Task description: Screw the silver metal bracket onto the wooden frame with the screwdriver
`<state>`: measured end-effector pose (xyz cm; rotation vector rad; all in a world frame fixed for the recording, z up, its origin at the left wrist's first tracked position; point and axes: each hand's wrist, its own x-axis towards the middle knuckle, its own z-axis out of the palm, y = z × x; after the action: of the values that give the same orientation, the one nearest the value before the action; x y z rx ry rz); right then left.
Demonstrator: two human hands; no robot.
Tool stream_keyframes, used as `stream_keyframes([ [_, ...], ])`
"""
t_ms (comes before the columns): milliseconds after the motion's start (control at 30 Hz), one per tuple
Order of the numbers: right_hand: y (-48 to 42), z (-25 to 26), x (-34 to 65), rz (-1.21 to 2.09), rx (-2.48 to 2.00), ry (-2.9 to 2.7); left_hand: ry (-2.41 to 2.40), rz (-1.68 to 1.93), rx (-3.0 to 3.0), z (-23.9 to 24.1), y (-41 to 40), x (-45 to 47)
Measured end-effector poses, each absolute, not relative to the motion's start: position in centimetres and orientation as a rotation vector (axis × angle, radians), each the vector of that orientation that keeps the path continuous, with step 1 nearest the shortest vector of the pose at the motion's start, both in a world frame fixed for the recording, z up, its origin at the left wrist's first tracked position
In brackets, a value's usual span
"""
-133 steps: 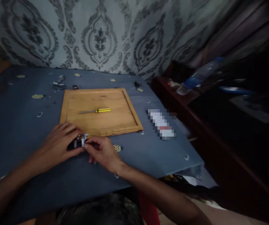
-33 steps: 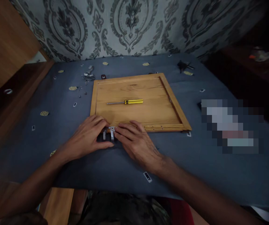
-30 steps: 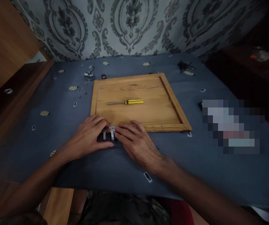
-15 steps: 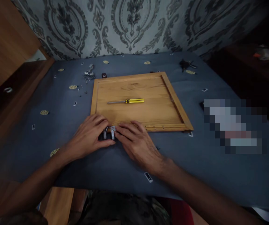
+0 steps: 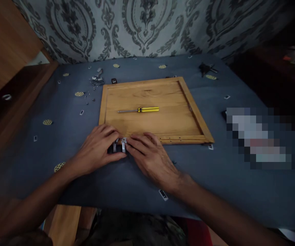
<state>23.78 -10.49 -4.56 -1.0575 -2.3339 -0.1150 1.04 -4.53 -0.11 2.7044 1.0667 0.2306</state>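
Observation:
A wooden panel (image 5: 147,97) with a raised frame lies flat, and a metal cabinet hinge (image 5: 123,146) sits at its near edge, toward the left. My left hand (image 5: 98,145) curls around the hinge, thumb in front and fingers on the frame side. From the right, my right hand (image 5: 150,153) presses its closed fingertips against the hinge; what lies under them is partly hidden. Across the panel rests a screwdriver (image 5: 138,109) with a yellow and black handle, its tip pointing left. Small dark holes show along the near frame edge, right of my right hand.
Metal pieces (image 5: 97,80) and several small screws (image 5: 93,99) lie beyond the panel's left corner. A dark object (image 5: 206,69) is at the back right. A blurred-out item (image 5: 255,135) lies to the right on the blue cloth (image 5: 127,191). Patterned fabric (image 5: 147,30) hangs behind.
The view has shifted very slightly. Both hands stay at the hinge in the same pose, and the panel and screwdriver lie as before.

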Motion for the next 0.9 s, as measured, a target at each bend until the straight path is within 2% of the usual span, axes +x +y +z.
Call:
stream_keyframes([
  [267, -10.39, -4.79, 24.11, -0.004, -1.027, -2.323, 1.052, 0.249, 2.641, -0.07, -4.43, 0.93],
  [900, -10.32, -4.67, 24.27, -0.002, -0.987, -2.298, 1.072, 0.253, 2.645, -0.32, -4.50, 0.99],
])
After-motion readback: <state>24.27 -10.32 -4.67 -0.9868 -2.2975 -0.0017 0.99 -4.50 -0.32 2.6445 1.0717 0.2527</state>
